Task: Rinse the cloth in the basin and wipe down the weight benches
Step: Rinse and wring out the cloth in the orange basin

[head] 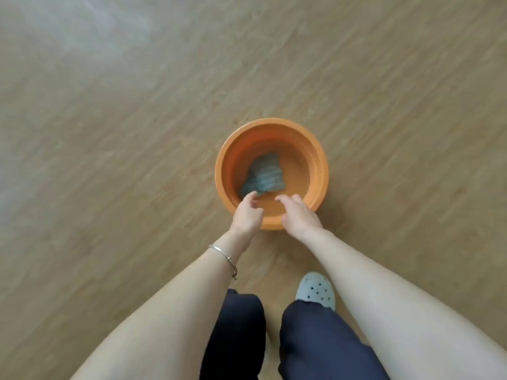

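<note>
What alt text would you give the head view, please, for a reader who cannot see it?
Seen from above, a person's left hand and right hand reach into an orange basin on a wooden floor, where a crumpled blue-grey cloth lies; the left fingers are at its near corner. A bracelet circles the left wrist.

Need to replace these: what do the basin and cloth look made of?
The basin looks like plastic: smooth orange, slight sheen, moulded rolled rim. The cloth looks like soft textile: grey-blue, striped texture, folds; blur leaves the fibre unclear.
</note>
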